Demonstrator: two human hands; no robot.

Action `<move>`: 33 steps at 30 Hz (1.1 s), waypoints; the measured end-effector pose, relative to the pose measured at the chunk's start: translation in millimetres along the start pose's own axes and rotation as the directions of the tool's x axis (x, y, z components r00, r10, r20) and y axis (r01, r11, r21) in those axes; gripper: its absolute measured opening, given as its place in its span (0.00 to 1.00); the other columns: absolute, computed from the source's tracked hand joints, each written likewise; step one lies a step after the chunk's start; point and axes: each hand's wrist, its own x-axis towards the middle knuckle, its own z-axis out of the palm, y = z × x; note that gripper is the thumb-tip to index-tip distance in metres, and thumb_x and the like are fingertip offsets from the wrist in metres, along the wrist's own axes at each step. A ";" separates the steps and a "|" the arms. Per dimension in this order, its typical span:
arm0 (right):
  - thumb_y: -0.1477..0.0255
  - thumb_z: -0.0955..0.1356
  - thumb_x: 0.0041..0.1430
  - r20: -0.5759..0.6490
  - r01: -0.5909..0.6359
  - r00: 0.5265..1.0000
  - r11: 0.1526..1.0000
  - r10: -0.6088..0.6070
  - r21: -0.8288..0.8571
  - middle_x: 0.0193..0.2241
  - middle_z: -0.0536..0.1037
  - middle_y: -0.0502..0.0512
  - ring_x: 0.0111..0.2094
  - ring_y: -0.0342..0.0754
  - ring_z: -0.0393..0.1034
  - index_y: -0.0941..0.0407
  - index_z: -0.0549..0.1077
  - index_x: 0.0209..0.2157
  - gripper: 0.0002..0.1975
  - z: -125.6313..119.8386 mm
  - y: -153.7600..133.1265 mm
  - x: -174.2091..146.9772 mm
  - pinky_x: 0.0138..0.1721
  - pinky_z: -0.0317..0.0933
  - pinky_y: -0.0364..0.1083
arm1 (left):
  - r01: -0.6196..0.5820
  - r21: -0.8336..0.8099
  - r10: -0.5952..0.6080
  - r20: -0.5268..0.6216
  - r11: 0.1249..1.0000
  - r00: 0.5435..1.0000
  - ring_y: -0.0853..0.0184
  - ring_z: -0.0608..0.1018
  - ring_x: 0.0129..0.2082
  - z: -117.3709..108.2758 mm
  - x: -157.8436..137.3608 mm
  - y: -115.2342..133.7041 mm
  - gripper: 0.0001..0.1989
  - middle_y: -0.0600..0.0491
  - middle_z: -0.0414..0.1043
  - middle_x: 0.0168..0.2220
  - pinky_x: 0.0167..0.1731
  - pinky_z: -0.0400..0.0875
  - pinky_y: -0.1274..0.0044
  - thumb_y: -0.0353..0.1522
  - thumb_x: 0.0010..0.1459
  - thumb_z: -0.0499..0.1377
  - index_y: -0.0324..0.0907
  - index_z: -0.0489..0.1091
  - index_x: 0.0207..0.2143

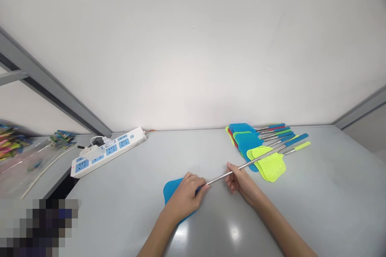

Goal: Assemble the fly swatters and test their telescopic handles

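A blue fly swatter with an extended metal rod (217,178) lies slantwise between my hands. My left hand (190,190) is closed over the neck where the rod meets the blue mesh head (171,190), hiding much of that head. Farther along, my right hand (238,178) pinches the rod between thumb and fingers. The rod's blue grip (297,139) points to the upper right, above a pile of other swatters. In that pile are yellow-green heads (269,164), blue heads (249,142) and a little red, with grips in several colours.
A white power strip (110,150) with plugs in it lies at the back left of the grey table (120,217). Beyond the left edge are plastic bags of colourful items (15,142). A white wall (193,68) rises behind, with grey frame posts (54,80) at the sides.
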 end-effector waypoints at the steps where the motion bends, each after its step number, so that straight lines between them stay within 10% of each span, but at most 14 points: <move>1: 0.58 0.59 0.49 -0.002 -0.003 1.000 1.000 0.003 0.002 0.10 0.63 0.48 0.10 0.37 0.54 0.59 0.64 0.16 0.20 0.4 -0.2 0.0 0.11 0.48 0.39 | 0.014 -0.010 -0.014 0.004 1.000 1.000 0.69 0.64 0.27 -0.3 0.0 0.0 0.15 0.56 0.63 0.22 0.31 0.58 0.76 0.36 0.57 0.41 0.42 0.62 0.24; 33: 0.64 0.56 0.52 0.056 0.088 0.994 0.994 -0.091 0.061 0.10 0.61 0.48 0.09 0.37 0.52 0.58 0.59 0.11 0.20 -1.2 4.8 3.7 0.09 0.45 0.38 | -0.036 -0.061 0.037 0.017 0.997 0.999 0.69 0.63 0.24 2.3 9.1 -5.5 0.15 0.56 0.59 0.20 0.30 0.59 0.75 0.35 0.57 0.41 0.42 0.58 0.20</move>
